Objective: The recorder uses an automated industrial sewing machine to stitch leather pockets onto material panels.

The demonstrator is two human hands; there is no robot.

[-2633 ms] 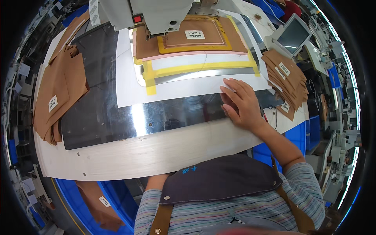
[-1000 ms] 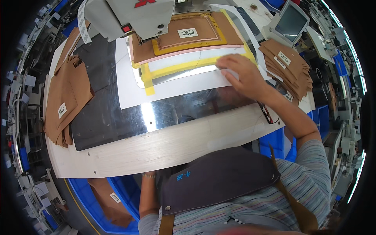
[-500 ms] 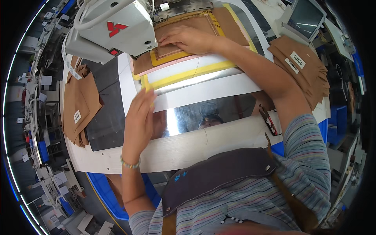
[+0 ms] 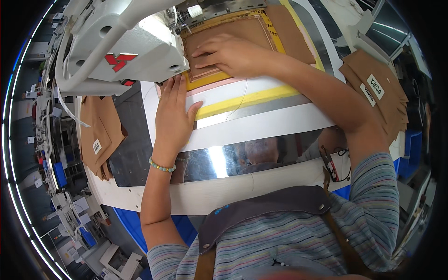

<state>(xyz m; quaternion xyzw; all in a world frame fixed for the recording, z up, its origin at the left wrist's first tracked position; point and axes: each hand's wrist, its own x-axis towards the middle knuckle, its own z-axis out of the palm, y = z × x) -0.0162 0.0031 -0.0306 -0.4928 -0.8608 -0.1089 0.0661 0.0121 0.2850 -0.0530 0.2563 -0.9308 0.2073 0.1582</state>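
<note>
While brown fabric lies beneath right hand, loosely unclenched, left hand flattened nearby

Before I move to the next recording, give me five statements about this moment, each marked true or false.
1. The right hand is over the brown panel inside the yellow frame. True.
2. The left hand is clenched in a fist. False: its fingers lie straight and together, thumb apart.
3. The bead bracelet is on the right wrist. False: it is on the left.
4. Brown pieces with white labels are stacked at the right. True.
5. The dark apron covers both sleeves. False: the striped sleeves show.
</note>
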